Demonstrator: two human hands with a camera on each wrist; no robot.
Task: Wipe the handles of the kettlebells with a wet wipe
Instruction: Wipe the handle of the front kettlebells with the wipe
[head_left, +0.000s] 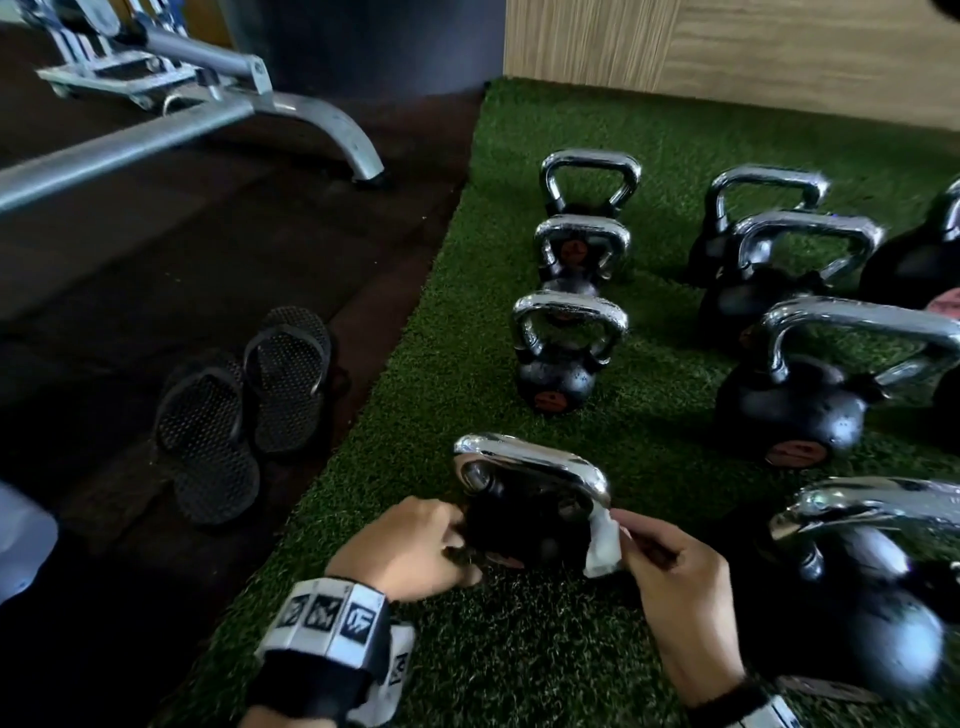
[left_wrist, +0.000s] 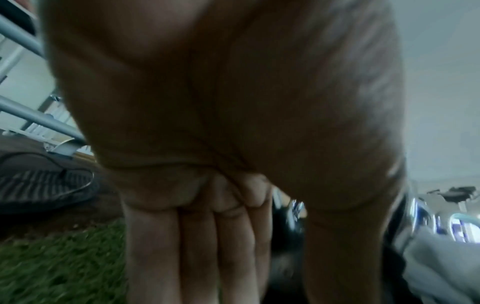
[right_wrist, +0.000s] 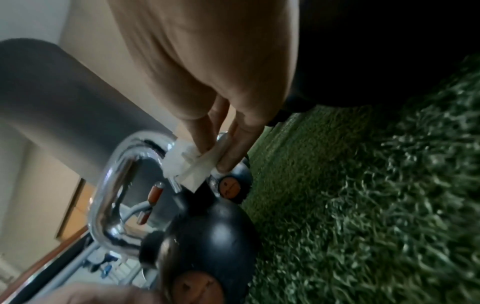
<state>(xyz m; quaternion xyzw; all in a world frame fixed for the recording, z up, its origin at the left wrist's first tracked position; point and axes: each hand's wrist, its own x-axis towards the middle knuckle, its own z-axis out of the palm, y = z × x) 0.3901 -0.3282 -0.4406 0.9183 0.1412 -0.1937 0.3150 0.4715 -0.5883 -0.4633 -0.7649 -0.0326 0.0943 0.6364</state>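
The nearest kettlebell (head_left: 524, 525) stands on green turf, black with a chrome handle (head_left: 530, 460). My left hand (head_left: 452, 540) grips the left side of its body, fingers and thumb round it; in the left wrist view the left hand (left_wrist: 233, 236) fills the frame with the dark kettlebell (left_wrist: 285, 236) beside the thumb. My right hand (head_left: 623, 535) pinches a white wet wipe (head_left: 605, 545) folded round the right leg of the handle. In the right wrist view the right hand (right_wrist: 215, 158) presses the wipe (right_wrist: 192, 164) onto the chrome handle (right_wrist: 116, 185) just above the body (right_wrist: 213, 236).
Several more kettlebells stand in two rows on the turf (head_left: 467, 364), one close at my right (head_left: 852, 587). A pair of black sandals (head_left: 244, 410) lies on the dark floor to the left. A grey bench frame (head_left: 208, 104) stands beyond; a wooden wall (head_left: 727, 47) backs the turf.
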